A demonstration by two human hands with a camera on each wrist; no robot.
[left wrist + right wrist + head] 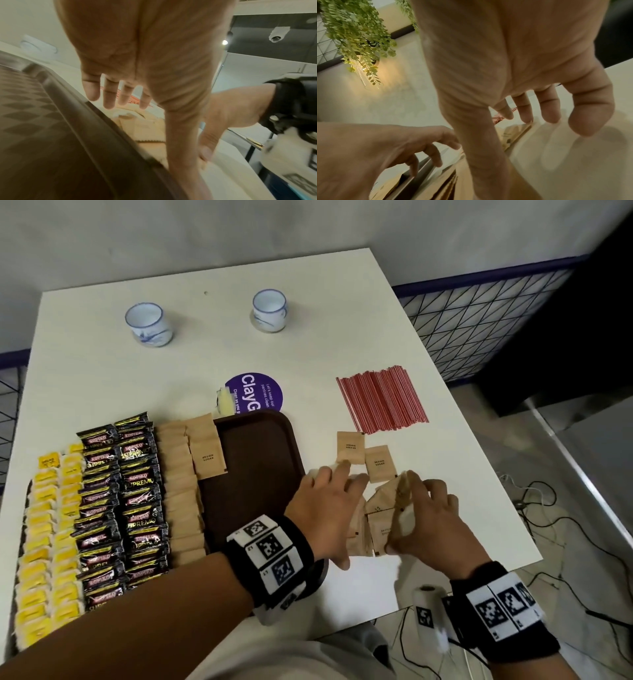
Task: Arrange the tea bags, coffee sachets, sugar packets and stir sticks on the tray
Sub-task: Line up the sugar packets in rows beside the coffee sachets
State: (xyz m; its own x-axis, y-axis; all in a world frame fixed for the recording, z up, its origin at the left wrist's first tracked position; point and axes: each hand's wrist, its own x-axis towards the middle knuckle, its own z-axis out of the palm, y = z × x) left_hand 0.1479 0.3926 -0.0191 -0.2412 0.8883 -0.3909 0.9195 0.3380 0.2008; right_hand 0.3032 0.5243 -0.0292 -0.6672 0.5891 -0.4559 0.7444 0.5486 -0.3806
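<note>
Head cam first: both hands are over a loose pile of brown paper sugar packets (376, 518) on the white table (308, 302), just right of the dark brown plastic tray (260, 460). The left hand (323, 508) has its fingers spread and reaching onto the pile's left side. The right hand (428, 515) is curled over the pile's right side, and I can't tell if it's really pinching any packets or just pushing them together. Two more packets lie flat just beyond the fingertips, and the bundle of red and white stir sticks (382, 402) sits further out past those. Left of the left forearm, the tray already has rows on it: yellow tea bags (48, 529) farthest away, then black coffee sachets (120, 498), then a row of sugar packets nearest the hand. Two white cups with blue rims (149, 325) stand way out at the far side.

Left wrist cam: fingers (109, 97) are straight and apart, hanging above the packets, with the tray rim (106, 128) right beside them.

Right wrist cam: fingers (549, 106) are loosely bent over blurry packets, thumb down on the near side. Too smeared to call the grip.
</note>
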